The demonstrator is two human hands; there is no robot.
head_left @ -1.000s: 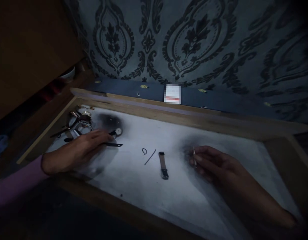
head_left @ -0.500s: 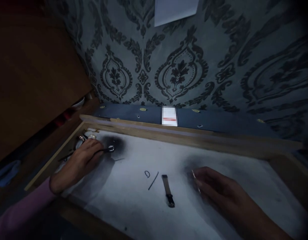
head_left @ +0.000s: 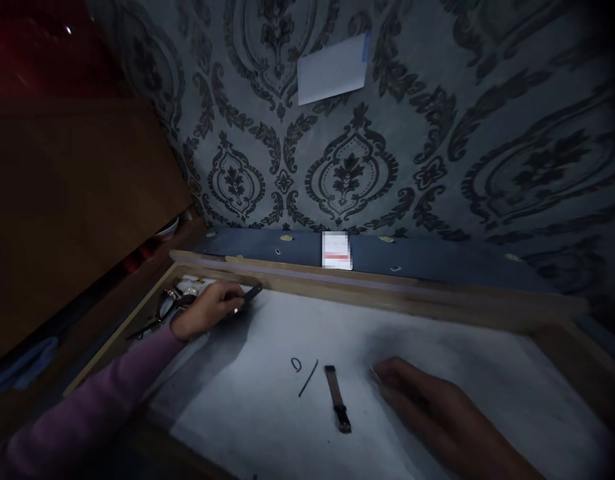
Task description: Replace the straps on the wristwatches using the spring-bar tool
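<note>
My left hand (head_left: 210,310), in a pink sleeve, is closed on a black watch strap (head_left: 252,292) near the tray's back left. A small bright metal bit shows at its fingers. My right hand (head_left: 422,393) hovers over the white sheet, thumb and fingers pinching a thin shiny metal piece (head_left: 374,373), too small to name. Between the hands, a short buckled watch strap (head_left: 338,402) lies flat. Beside it are a small dark loop (head_left: 296,365) and a thin dark strip (head_left: 308,379).
A shallow wooden tray (head_left: 412,293) lined with white surrounds the work. Several watches (head_left: 167,305) lie in its left end. Behind it, a small white card (head_left: 336,251) stands on blue cloth against a patterned wall. Brown furniture (head_left: 87,200) rises at the left.
My left hand has moved right, away from the watches, bringing the black strap along. The view has tilted upward a little. My right hand keeps its pinch, with little movement.
</note>
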